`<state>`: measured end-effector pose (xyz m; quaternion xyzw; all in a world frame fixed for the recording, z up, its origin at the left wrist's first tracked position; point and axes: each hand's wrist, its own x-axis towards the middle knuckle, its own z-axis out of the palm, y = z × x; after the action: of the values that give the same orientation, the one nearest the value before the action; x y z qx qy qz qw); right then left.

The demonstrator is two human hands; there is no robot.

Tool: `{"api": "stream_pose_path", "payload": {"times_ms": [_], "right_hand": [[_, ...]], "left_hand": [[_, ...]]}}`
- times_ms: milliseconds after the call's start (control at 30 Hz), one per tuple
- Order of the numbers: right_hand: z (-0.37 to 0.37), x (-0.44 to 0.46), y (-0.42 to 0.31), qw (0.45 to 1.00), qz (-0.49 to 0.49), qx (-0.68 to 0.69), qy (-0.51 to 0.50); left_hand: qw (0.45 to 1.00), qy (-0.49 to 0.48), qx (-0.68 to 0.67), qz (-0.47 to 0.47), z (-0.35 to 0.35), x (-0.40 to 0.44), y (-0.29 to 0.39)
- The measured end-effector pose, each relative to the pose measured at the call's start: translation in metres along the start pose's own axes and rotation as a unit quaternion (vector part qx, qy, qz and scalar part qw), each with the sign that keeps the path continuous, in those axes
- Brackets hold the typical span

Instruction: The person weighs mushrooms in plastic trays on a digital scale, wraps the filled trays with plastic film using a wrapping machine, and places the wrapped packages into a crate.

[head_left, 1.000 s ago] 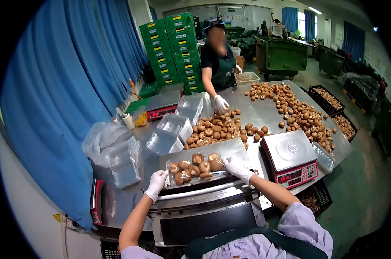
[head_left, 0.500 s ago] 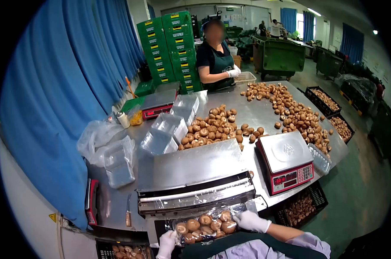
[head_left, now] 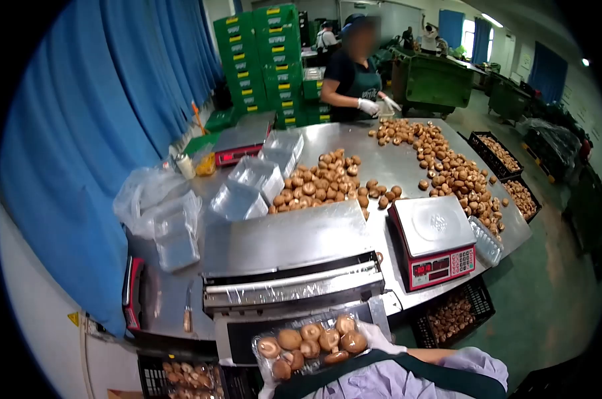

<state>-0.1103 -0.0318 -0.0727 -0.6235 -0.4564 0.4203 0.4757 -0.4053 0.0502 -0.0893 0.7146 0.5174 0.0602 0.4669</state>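
Note:
A clear tray of brown mushrooms (head_left: 309, 346), covered in film, is held low in front of my body. My gloved right hand (head_left: 379, 338) grips its right end. My gloved left hand (head_left: 267, 384) is at its lower left corner, mostly hidden under the tray and at my apron, its fingers out of sight. Just beyond the tray lies the wrapping machine (head_left: 287, 241), with a film roll (head_left: 294, 284) along its front.
Across the steel table (head_left: 334, 138), a co-worker in white gloves stands near mushroom piles (head_left: 457, 169). A scale (head_left: 434, 233) sits at right, empty trays (head_left: 255, 179) and plastic bags (head_left: 148, 199) at left. A knife (head_left: 188, 309) lies left of the machine. Green crates (head_left: 261, 66) are stacked behind.
The mushroom tray has come off the machine's top toward my body, with both hands. My left hand has slipped lower beneath it. The co-worker has drawn back from the mushroom pile.

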Motion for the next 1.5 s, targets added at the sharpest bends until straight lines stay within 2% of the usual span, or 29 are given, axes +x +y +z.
{"api": "stream_pose_path", "payload": {"times_ms": [33, 67, 200, 300, 367, 400, 467, 500, 533, 567, 600, 667, 733, 800, 833, 933, 1000, 1033, 1100, 1133, 1167, 1233, 1300, 1367, 1400, 1433, 1500], "right_hand": [[0.006, 0.004, -0.021, 0.970, 0.042, 0.230, -0.072], [0.009, 0.010, -0.036, 0.946, 0.069, 0.287, -0.132], [0.014, 0.018, -0.094, 0.911, 0.057, 0.242, -0.329], [0.010, 0.016, -0.119, 0.892, 0.025, 0.205, -0.401], [0.001, 0.022, -0.128, 0.909, 0.018, 0.179, -0.375], [-0.005, 0.032, -0.126, 0.931, 0.027, 0.179, -0.317], [-0.016, 0.058, -0.120, 0.938, 0.017, 0.274, -0.212], [-0.016, 0.063, -0.133, 0.907, 0.016, 0.398, -0.134], [-0.020, 0.072, -0.142, 0.849, -0.038, 0.496, -0.178], [-0.019, 0.078, -0.150, 0.761, -0.106, 0.559, -0.313], [-0.014, 0.079, -0.159, 0.711, -0.138, 0.563, -0.399], [0.004, 0.073, -0.174, 0.694, -0.149, 0.499, -0.497], [0.023, 0.067, -0.173, 0.724, -0.110, 0.430, -0.528], [0.041, 0.066, -0.162, 0.767, -0.047, 0.360, -0.528], [0.049, 0.066, -0.153, 0.791, -0.010, 0.329, -0.515], [0.064, 0.068, -0.130, 0.835, 0.061, 0.248, -0.488], [0.073, 0.069, -0.121, 0.848, 0.085, 0.203, -0.482], [0.078, 0.070, -0.116, 0.852, 0.092, 0.183, -0.482], [0.084, 0.069, -0.108, 0.858, 0.103, 0.141, -0.483], [0.085, 0.070, -0.105, 0.860, 0.108, 0.120, -0.484], [0.088, 0.069, -0.101, 0.862, 0.113, 0.099, -0.484], [0.090, 0.071, -0.095, 0.863, 0.123, 0.060, -0.487], [0.097, 0.073, -0.087, 0.865, 0.132, 0.030, -0.484], [0.107, 0.076, -0.078, 0.867, 0.139, 0.006, -0.479], [0.113, 0.077, -0.074, 0.869, 0.139, -0.003, -0.475], [0.120, 0.079, -0.071, 0.872, 0.139, -0.012, -0.470], [0.139, 0.082, -0.067, 0.879, 0.134, -0.014, -0.458]], "left_hand": [[1.000, -0.011, -0.008, 0.014, 0.006, 0.006, 0.004], [0.999, -0.024, -0.015, 0.029, 0.008, 0.011, 0.012], [0.994, -0.065, -0.064, 0.059, 0.010, 0.017, 0.036], [0.984, -0.098, -0.134, 0.063, 0.005, 0.008, 0.050], [0.969, -0.134, -0.196, 0.070, 0.002, 0.004, 0.061], [0.959, -0.154, -0.228, 0.073, 0.001, 0.002, 0.066], [0.932, -0.196, -0.293, 0.083, -0.001, 0.000, 0.075], [0.918, -0.217, -0.321, 0.088, 0.000, -0.001, 0.081], [0.902, -0.236, -0.351, 0.090, 0.002, -0.003, 0.085], [0.882, -0.257, -0.382, 0.094, 0.003, -0.004, 0.089], [0.864, -0.273, -0.410, 0.100, 0.005, -0.003, 0.092], [0.827, -0.302, -0.464, 0.101, 0.010, -0.001, 0.099], [0.806, -0.307, -0.498, 0.090, 0.014, 0.000, 0.102], [0.813, -0.273, -0.510, 0.071, 0.019, -0.005, 0.099], [0.833, -0.238, -0.497, 0.056, 0.019, -0.008, 0.094], [0.919, -0.090, -0.384, -0.006, 0.002, -0.018, 0.074], [0.944, 0.022, -0.326, -0.041, -0.039, -0.030, 0.061], [0.935, 0.073, -0.347, -0.019, -0.063, -0.040, 0.060], [0.898, 0.146, -0.398, 0.116, -0.101, -0.076, 0.073], [0.932, 0.183, -0.274, 0.151, -0.113, -0.091, 0.091], [0.943, 0.205, -0.197, 0.171, -0.111, -0.100, 0.107], [0.954, 0.232, 0.074, 0.175, -0.100, -0.113, 0.125], [0.953, 0.249, 0.159, 0.062, -0.082, -0.108, 0.121], [0.973, 0.229, -0.003, 0.000, -0.086, -0.114, 0.102], [0.965, 0.244, -0.091, -0.033, -0.084, -0.115, 0.080], [0.948, 0.255, -0.179, -0.065, -0.076, -0.115, 0.048], [0.877, 0.381, -0.272, -0.110, -0.070, -0.136, -0.008]]}}
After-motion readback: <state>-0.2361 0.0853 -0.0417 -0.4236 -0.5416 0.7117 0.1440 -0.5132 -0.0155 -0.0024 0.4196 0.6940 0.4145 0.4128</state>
